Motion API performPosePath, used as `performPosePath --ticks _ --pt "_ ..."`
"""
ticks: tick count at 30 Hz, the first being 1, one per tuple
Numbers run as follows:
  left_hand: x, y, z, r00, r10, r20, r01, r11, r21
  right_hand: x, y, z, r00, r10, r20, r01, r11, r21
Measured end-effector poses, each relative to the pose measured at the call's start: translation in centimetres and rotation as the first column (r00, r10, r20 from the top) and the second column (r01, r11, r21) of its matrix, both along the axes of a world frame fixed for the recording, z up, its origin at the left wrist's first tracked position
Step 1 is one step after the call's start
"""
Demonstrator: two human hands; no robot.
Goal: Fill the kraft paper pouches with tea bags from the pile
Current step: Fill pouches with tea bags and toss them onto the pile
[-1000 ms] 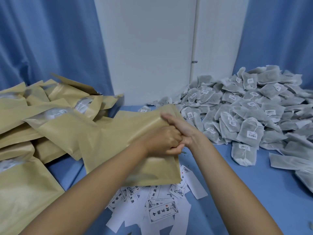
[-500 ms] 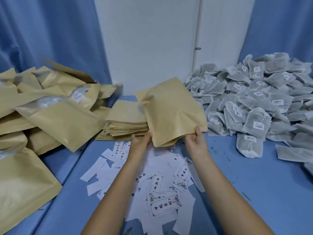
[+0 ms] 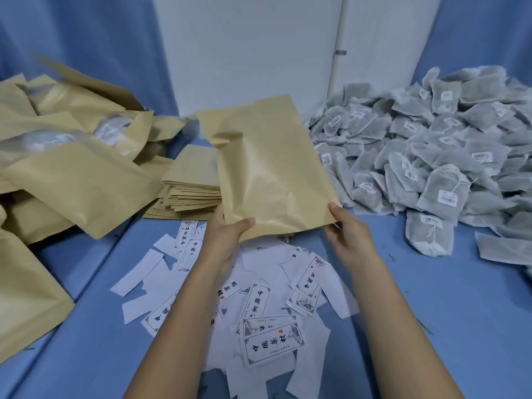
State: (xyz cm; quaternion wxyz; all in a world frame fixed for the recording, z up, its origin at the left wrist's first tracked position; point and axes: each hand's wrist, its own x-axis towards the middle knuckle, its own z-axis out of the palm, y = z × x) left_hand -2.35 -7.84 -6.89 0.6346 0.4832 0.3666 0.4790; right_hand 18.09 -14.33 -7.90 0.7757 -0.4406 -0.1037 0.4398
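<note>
Now, held pouch (image 3: 270,168): a tan paper pouch, upright and leaning a little to the left, held clear of the table (image 3: 460,312). It stands between the flat pouches (image 3: 193,185) and the tea bag pile (image 3: 431,145), with its lower edge above the paper slips (image 3: 259,312). Whether its mouth is open cannot be told.
Left grip (image 3: 223,237): closed on the pouch's lower left corner, thumb laid across the front, fingers hidden behind the paper.
Right grip (image 3: 349,234): closed on the lower right corner, thumb tip against the pouch's edge, fingers curled beneath it.
Flat pouches: a neat stack lying on the table just behind and left of the held pouch, partly hidden by it.
Filled pouches (image 3: 77,180): a loose, puffy heap along the left side, some showing a clear window with pale contents behind it.
Tea bag pile: a big heap of grey-green mesh bags with small white tags on the right of the table, reaching back to the wall. Its nearest bags lie just beside the held pouch's right edge.
Paper slips: white labels with black characters and framed borders, scattered on the table under both forearms, some face down.
Table: a blue surface.
Backdrop: a white wall (image 3: 244,53) in the middle, with a blue curtain (image 3: 86,38) on either side.
</note>
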Motion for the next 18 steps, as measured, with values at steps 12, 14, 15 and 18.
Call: performPosePath --ticks 12,14,15,18 --pt "-0.1 0.4 -1.2 1.000 -0.004 0.021 0.004 1.000 0.000 -1.7 -0.5 0.5 0.994 -0.105 -0.004 0.105 0.994 -0.023" --pt "-0.1 0.4 -1.2 1.000 0.012 0.014 -0.012 1.000 0.020 -2.0 -0.4 0.6 0.995 -0.098 0.009 0.098 0.995 -0.022" --pt "-0.1 0.4 -1.2 1.000 0.013 0.018 -0.014 1.000 0.028 -2.1 -0.4 0.6 0.994 -0.109 0.006 0.109 0.994 -0.020" --pt "0.3 0.1 -1.1 0.999 0.015 0.038 -0.016 0.999 0.051 -2.1 -0.3 0.6 0.991 -0.129 -0.026 0.129 0.992 0.002"
